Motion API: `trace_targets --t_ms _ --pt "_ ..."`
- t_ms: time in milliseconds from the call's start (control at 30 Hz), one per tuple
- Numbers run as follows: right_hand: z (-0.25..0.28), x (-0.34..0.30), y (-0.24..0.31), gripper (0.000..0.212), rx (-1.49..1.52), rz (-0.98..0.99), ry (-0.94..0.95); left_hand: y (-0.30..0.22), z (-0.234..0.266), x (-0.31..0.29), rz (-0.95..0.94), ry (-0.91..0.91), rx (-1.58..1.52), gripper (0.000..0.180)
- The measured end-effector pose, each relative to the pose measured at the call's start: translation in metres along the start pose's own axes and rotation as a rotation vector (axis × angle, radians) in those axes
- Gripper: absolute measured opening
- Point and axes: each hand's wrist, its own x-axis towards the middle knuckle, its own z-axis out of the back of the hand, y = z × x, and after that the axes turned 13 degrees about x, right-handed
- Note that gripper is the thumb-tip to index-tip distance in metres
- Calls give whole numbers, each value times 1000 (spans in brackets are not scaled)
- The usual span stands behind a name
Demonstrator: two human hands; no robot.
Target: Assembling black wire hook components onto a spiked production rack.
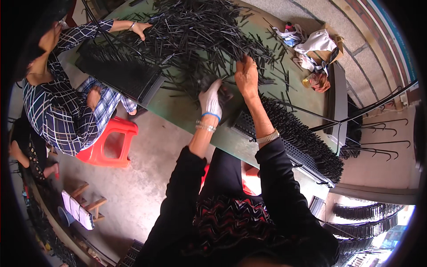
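A large heap of thin black sticks point(195, 29) covers the far part of the greenish table point(171, 109). My left hand point(211, 100), in a white glove with darkened fingers, is low over the near edge of the heap. Its fingers are blurred against the black, so what they hold is hidden. My bare right hand point(247, 76) is to the right of it, fingers curled together at the heap's edge; anything pinched in them is too small to make out. Below my right wrist lies a long perforated black rack point(296, 138) filled with upright black sticks.
At left, a co-worker's hand point(140, 30) reaches into the heap, beside another filled black rack point(122, 73). Cloths point(313, 44), a box and a jar point(307, 82) stand far right. Wire hooks point(382, 142) project at right. A red stool point(111, 144) stands below left.
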Motion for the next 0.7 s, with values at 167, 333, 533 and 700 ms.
trace_targets --t_ms 167,333,533,700 --pt "-38 -34 14 22 -221 -204 535 -9 72 -5 -248 -420 46 18" --pt "-70 -52 -12 32 -479 -272 655 -24 94 0 -143 -484 24 18" --pt "-77 -54 -15 37 -687 -104 639 -15 93 37 -88 -285 -109 37" --pt "-80 -54 -10 34 -658 -188 731 -3 75 60 -10 -285 -42 31"
